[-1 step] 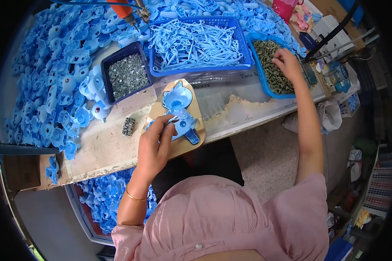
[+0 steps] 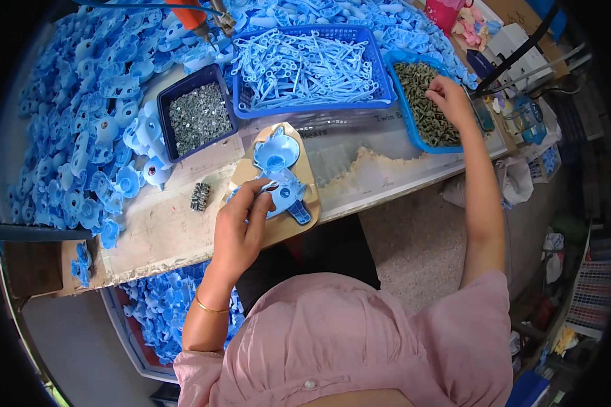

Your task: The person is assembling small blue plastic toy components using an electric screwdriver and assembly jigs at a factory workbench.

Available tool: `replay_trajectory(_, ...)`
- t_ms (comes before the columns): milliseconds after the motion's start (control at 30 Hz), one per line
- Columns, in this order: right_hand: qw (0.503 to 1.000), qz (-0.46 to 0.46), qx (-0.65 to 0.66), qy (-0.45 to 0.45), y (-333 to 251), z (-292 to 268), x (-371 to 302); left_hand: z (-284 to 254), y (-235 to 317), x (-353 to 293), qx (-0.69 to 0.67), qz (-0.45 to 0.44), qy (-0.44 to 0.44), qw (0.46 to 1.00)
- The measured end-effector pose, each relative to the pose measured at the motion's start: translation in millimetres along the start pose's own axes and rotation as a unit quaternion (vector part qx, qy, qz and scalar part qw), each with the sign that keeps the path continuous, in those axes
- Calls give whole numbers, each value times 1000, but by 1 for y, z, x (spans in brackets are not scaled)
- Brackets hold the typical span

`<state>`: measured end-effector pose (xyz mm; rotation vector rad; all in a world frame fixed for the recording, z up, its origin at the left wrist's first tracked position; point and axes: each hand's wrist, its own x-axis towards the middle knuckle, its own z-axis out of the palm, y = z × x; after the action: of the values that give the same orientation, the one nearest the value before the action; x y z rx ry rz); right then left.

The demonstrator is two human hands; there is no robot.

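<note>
A blue plastic animal-shaped toy shell [image 2: 277, 150] lies hollow side up on a tan board [image 2: 311, 178] in front of me. My left hand [image 2: 241, 220] is closed at the shell's near left part, its thumb and fingers pinching a small light-blue piece there; the fingers partly hide it. Out to the right, my right hand [image 2: 449, 102] reaches over a bright blue tray [image 2: 405, 112] of small dark metal pieces, perhaps springs [image 2: 424, 102]. Its fingertips are pinched together above them, and what they hold, if anything, is hidden.
Blue shells [image 2: 81, 136] are heaped at the left and back. A basket [image 2: 319, 107] of blue plastic rods and a dark bin [image 2: 204, 146] of small metal parts stand beyond the board. An orange power tool [image 2: 189, 17] hangs overhead. A small dark bristly block [image 2: 199, 197] lies left of the board.
</note>
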<state>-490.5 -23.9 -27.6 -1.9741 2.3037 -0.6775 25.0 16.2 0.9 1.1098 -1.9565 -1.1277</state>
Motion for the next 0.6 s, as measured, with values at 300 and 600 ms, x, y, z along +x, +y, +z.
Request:
replay_trajectory(300, 923, -27, 362, -129, -159, -3, -46, 7, -5, 0, -170, -33, -70, 982)
replay_trajectory(600, 781, 74, 527, -326, -288, 26, -98, 10, -6, -9, -163, -44, -87, 982)
